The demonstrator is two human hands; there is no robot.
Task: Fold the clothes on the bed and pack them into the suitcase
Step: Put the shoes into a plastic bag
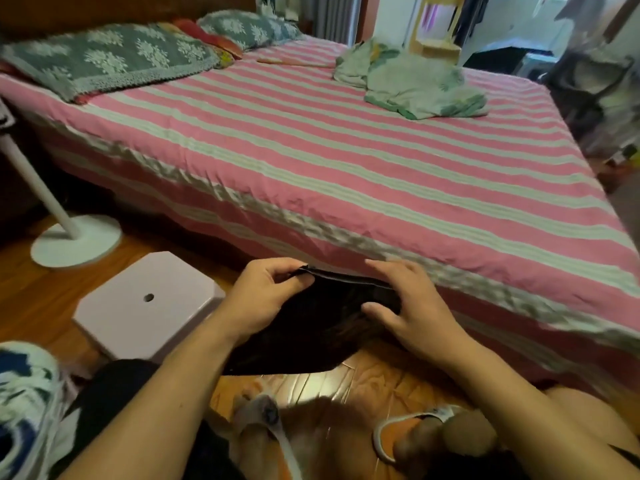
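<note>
- The left hand [263, 292] sits at about 7 o'clock from the frame's centre, forearm rising from the lower left, wrist bent inward; its thumb and curled fingers pinch the top hem of a black garment [311, 327].
- The right hand [405, 306] lies at 5 o'clock, forearm coming from the lower right; its fingers are spread and fairly straight, resting on the garment's right end, thumb pressed to the cloth.
- The garment hangs between both hands, in front of the bed [346, 161] edge, above the wooden floor [363, 379].
- A light green crumpled cloth [408, 84] lies on the bed at 1 o'clock.
- A white stool [145, 303] stands at 8 o'clock.
</note>
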